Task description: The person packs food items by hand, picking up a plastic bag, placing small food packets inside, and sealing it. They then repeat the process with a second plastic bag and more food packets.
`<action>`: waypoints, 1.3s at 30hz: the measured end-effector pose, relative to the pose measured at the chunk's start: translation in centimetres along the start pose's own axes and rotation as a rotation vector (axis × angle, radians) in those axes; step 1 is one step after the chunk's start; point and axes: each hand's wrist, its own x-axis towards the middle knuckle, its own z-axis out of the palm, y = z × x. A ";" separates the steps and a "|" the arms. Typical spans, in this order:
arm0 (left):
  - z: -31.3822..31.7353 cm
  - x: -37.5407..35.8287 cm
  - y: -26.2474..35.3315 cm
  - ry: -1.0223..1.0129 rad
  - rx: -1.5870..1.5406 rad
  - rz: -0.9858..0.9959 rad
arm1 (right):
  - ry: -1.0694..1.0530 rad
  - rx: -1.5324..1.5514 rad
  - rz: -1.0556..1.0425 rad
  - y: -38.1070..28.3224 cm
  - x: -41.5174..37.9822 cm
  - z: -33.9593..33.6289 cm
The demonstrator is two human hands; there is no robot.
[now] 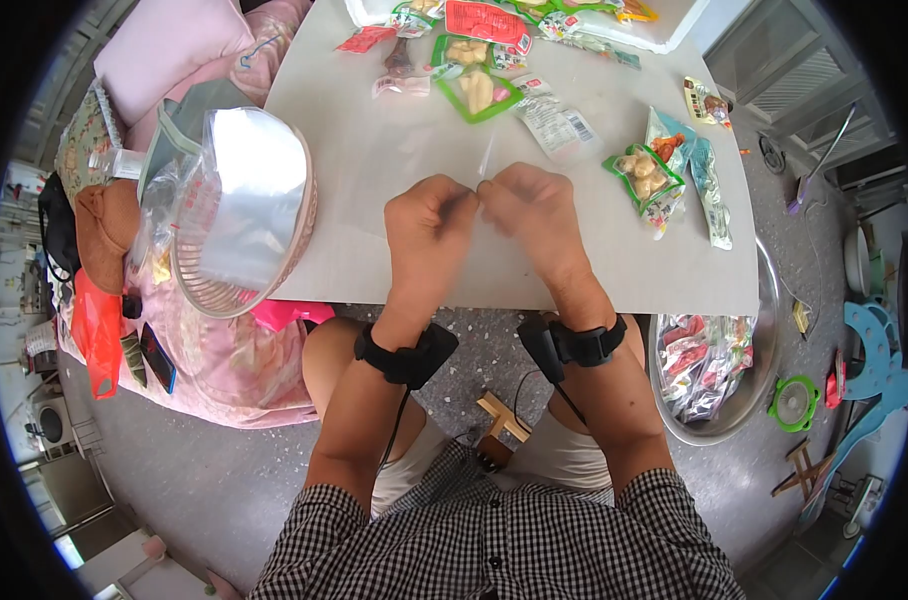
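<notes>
My left hand point(432, 225) and my right hand point(534, 215) meet over the middle of the table, fingers curled in a pinch. Between them they grip a clear plastic bag point(486, 152), its edge catching the light; most of the bag is hard to make out against the pale top. The right hand is slightly blurred. Just beyond the hands lie a white printed packet point(561, 122) and a green-edged snack packet point(479, 93). To the right of my right hand sits another green-edged packet point(642, 175) among several snack packets.
A white box point(679, 25) with packets stands at the far edge. At left, a woven basket point(309, 200) holds a stack of clear bags point(254, 190). A metal basin point(764, 370) full of packets is below the table's right edge. Pink bedding point(214, 375) lies at left.
</notes>
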 end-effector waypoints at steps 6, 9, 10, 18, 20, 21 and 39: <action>0.9 0.1 -0.1 0.138 0.250 0.246 | 0.137 -0.223 -0.141 0.9 0.4 0.7; 0.8 0.1 -0.2 0.185 0.215 0.228 | 0.203 -0.331 -0.170 0.7 0.1 0.5; 0.1 0.5 -0.2 0.214 0.175 0.182 | 0.242 -0.369 -0.190 1.3 0.2 0.1; -1.6 1.2 0.7 0.272 0.417 0.446 | 0.257 -0.839 -0.123 1.5 0.3 -1.2; -1.0 0.9 0.8 0.236 0.550 0.518 | 0.243 -0.891 -0.098 1.4 0.2 -0.9; -0.8 0.6 0.8 0.198 0.582 0.512 | 0.290 -0.883 -0.131 1.2 0.2 -0.7; -2.7 -0.1 -0.3 0.210 0.703 0.301 | 0.286 -0.687 -0.305 1.1 0.2 -1.9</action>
